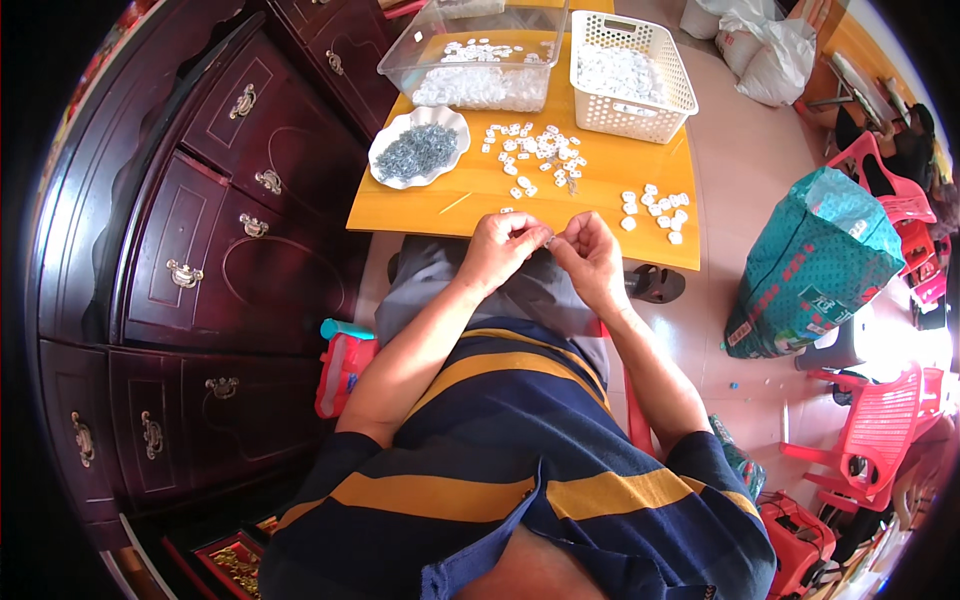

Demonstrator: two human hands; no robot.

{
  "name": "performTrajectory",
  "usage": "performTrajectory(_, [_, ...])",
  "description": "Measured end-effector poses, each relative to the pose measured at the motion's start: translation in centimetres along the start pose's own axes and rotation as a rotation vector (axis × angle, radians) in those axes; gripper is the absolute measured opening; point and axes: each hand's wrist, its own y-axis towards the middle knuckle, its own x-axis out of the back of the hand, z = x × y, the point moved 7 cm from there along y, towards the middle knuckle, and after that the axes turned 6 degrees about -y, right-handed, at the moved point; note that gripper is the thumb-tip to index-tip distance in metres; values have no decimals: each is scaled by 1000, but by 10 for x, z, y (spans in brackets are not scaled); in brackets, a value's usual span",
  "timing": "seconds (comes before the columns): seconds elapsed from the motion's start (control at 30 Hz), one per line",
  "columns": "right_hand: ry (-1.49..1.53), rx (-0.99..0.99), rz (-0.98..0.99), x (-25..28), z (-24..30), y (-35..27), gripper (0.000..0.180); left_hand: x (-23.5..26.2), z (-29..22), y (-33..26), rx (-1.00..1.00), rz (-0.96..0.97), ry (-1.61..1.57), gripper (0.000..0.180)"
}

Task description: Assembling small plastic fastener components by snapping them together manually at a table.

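My left hand (503,245) and my right hand (592,258) meet over my lap, just off the front edge of the yellow table (400,215). Thumbs and fingers of both are pinched together around something too small and too covered to make out. Just beyond them lie small white plastic pieces (548,148) in a loose scatter. A second group of white pieces (660,207) sits near the right corner. To the left, a white scalloped dish (378,165) holds a heap of small grey-blue pieces (420,150). A thin yellowish stick (455,203) rests near the front edge.
At the table's back stand a clear plastic bin (400,62) and a white perforated basket (640,122), both holding white pieces. Dark wooden drawers (215,210) line the left. A large teal bag (815,265) and pink plastic chairs (880,430) stand right; other people sit at far right.
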Motion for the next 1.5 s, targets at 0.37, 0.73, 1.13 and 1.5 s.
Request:
performTrajectory(0.37, [85,-44,21,-1,10,1,19,45,-16,45,-179,-114,258,18])
performTrajectory(0.73, [89,-52,-1,5,8,3,20,27,-15,85,-396,3,972,12])
performTrajectory(1.13, [104,-51,1,6,5,2,19,26,-28,71,-116,5,298,11])
performTrajectory(1.5, [64,-65,66,0,3,0,18,23,-4,10,92,71,-144,17])
